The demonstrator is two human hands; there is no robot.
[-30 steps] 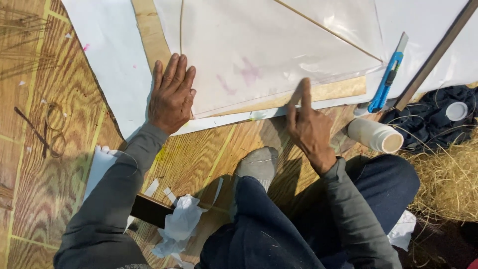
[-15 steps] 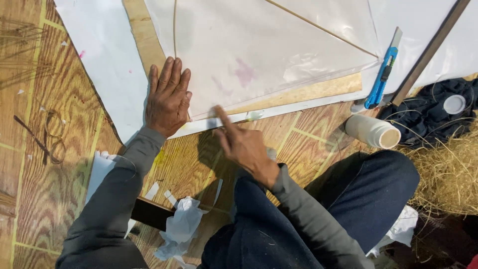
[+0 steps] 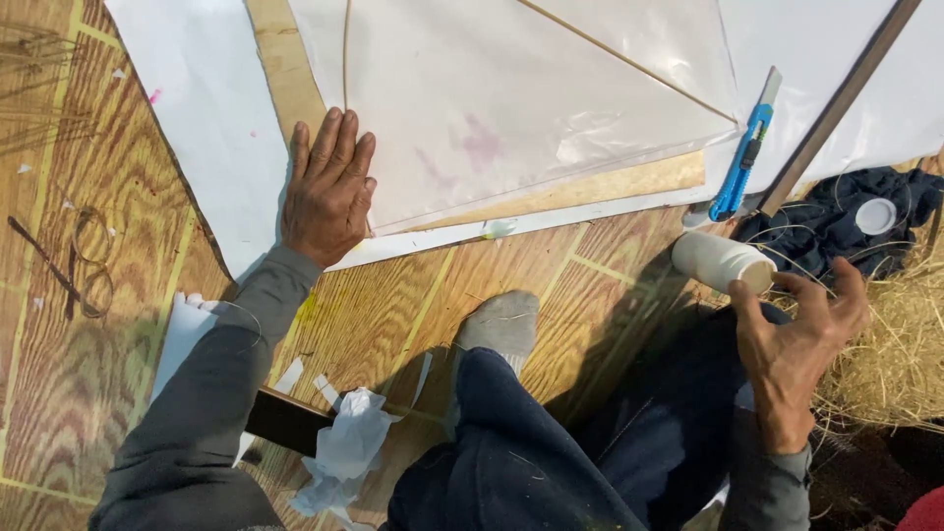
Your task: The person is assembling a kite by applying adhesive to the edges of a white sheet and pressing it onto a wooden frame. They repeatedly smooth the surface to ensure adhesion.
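Note:
My left hand (image 3: 327, 190) lies flat, fingers together, on the lower left edge of a translucent white kite sheet (image 3: 511, 108) with thin bamboo sticks across it. The sheet rests on a strip of plywood (image 3: 610, 185) and white paper (image 3: 206, 128). My right hand (image 3: 798, 344) hovers at the lower right with fingers spread and curled, holding nothing, just below a white glue bottle (image 3: 718, 260) lying on its side. My grey-socked foot (image 3: 500, 323) and dark trouser leg are between the hands.
A blue utility knife (image 3: 744, 162) lies beside a long dark wooden bar (image 3: 836, 108). Scissors (image 3: 69, 275) sit at the left on the wood-grain floor. Crumpled white paper (image 3: 344, 447), dark cloth with a white cap (image 3: 875, 214), and dry straw (image 3: 890, 369) surround me.
My right hand left the sheet's lower edge and swung right to beside the glue bottle. The left hand stayed pressed on the sheet.

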